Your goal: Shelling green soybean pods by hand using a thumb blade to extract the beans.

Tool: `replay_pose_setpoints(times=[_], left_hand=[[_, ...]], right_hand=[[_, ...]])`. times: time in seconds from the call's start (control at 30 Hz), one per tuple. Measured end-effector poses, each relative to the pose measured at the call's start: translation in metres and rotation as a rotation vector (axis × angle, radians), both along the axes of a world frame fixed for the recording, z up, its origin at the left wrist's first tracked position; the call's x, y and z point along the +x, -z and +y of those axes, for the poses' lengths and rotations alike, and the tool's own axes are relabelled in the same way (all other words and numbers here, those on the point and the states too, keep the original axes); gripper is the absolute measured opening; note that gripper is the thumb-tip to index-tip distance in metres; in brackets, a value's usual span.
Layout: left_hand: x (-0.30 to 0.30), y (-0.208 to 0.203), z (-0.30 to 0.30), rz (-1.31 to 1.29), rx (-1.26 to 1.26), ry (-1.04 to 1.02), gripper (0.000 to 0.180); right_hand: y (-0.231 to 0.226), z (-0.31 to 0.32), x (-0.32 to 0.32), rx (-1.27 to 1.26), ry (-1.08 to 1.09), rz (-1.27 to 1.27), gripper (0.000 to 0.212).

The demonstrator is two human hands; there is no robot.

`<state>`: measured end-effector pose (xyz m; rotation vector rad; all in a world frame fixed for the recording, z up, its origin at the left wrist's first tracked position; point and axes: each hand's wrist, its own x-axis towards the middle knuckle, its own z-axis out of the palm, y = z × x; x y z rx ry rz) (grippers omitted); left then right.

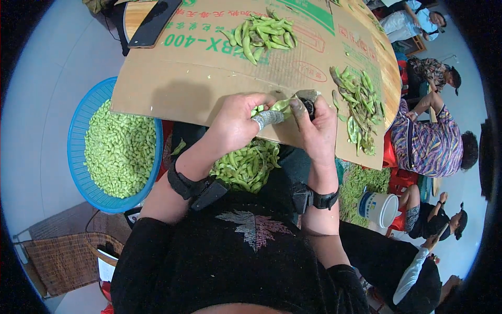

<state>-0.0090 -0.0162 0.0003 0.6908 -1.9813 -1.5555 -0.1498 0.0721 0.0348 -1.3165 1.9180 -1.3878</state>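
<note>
Over the near edge of the cardboard (209, 76), my left hand (235, 123) and my right hand (321, 128) meet around a green bean pod (283, 106). Both are closed on it, one at each end. A grey knitted sleeve covers one left finger, and a bit of green shows between that hand's fingers. By my right fingers is a dark, brown-topped piece (307, 102), perhaps a finger cover; its kind is unclear. Below my hands, a heap of bean pods (246, 166) fills my lap. Left of my arm stands a blue basket (78, 170) full of shelled green beans (119, 154).
On the cardboard lie a pod pile (264, 35) at the far middle and browner pods (361, 107) at the right. A black phone (154, 23) rests at the far left. A white bucket (384, 209) stands right, near several seated people. A wicker chair (65, 256) is lower left.
</note>
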Motion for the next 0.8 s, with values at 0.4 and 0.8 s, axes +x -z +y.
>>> replay_pose_setpoints(times=[0.4,0.8], left_hand=[[0.012,-0.003,0.012,0.351,0.907,0.247,0.014],[0.017,0.007,0.02,0.73,1.11,0.123,0.011]], right_hand=[[-0.001,-0.005,0.014,-0.304,0.235,0.508,0.013],[0.004,0.005,0.058,-0.252,0.029,-0.243,0.01]])
